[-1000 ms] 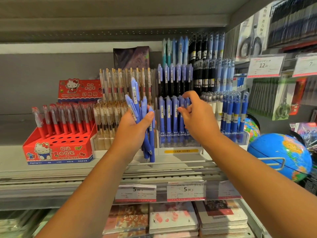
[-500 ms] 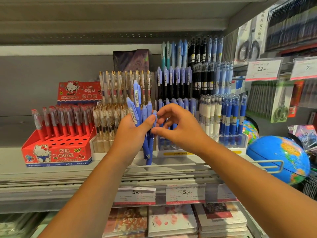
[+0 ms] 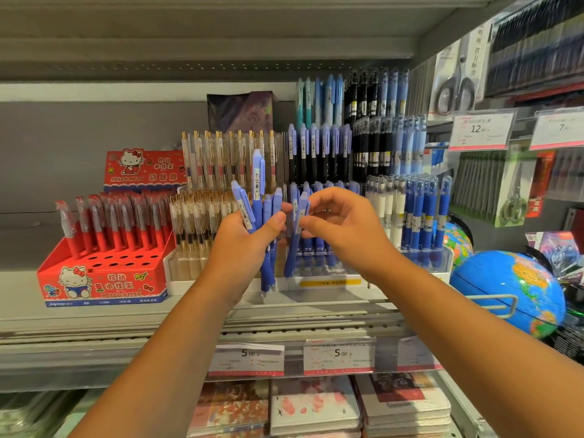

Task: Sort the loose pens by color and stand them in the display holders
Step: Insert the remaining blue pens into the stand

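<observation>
Gripping the blue pens (image 3: 256, 191) upright, left hand (image 3: 243, 248) works as a feed stack. Right hand (image 3: 344, 229) pinches one pen (image 3: 292, 248) just beside them, tip down, probably bound for the blue holder (image 3: 325, 270) directly behind, on the shelf (image 3: 126, 314).

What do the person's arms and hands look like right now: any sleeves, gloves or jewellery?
Both are bare. The left hand and right hand wear no gloves, and no rings show. The left forearm and right forearm carry no sleeve, watch or band as far as the frame's lower edge.
</observation>
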`<state>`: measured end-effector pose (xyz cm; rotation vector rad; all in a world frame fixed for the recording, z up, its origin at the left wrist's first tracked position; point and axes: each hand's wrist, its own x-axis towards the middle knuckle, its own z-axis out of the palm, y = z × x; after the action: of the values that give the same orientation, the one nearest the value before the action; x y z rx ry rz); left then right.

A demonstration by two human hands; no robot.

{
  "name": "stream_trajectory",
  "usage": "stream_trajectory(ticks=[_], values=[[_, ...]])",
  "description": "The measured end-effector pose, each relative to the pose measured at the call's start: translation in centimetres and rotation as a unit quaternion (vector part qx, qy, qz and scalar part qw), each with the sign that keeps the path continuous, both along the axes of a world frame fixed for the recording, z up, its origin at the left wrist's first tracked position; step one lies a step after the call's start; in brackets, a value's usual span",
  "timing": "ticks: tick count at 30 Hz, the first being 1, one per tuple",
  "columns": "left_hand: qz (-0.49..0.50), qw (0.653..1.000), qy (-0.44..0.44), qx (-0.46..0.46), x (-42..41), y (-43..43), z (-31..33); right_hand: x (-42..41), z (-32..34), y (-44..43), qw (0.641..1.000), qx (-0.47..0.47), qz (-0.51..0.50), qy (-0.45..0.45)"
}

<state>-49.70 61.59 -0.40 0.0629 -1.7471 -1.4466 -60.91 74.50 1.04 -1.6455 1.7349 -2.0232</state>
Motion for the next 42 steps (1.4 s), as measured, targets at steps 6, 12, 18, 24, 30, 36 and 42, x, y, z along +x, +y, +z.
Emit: stream_trajectory(ticks=[6,12,18,24,30,36,42], values=[[0.012,1.0,-0.005,-0.016,0.2,-0.1,0.1,-1.1,0.8,1.1,0.995,-0.093,-0.03,-0.034],[-0.003,1.0,-0.008,-0.008,0.3,-0.1,0.1,-2.2,1.1,1.7,0.977,-0.155,-0.147,0.023],[-0.027,1.0,-0.007,0.009,0.5,0.0,0.1,-2.6,0.9,1.7,0.956,-0.167,-0.237,0.031],[-0.054,0.998,-0.007,0.031,0.4,-0.1,0.2,-2.6,0.6,1.5,0.956,-0.107,-0.269,0.039],[-0.067,0.997,-0.011,0.021,0.4,-0.1,0.2,-3.0,0.2,1.2,0.955,-0.029,-0.295,0.026],[-0.078,0.997,-0.019,0.018,0.4,-0.2,0.1,-3.2,0.2,1.0,0.944,0.034,-0.319,0.07],[-0.079,0.996,-0.024,0.017,0.4,-0.3,0.0,-3.2,0.5,1.2,0.924,0.099,-0.346,0.126]])
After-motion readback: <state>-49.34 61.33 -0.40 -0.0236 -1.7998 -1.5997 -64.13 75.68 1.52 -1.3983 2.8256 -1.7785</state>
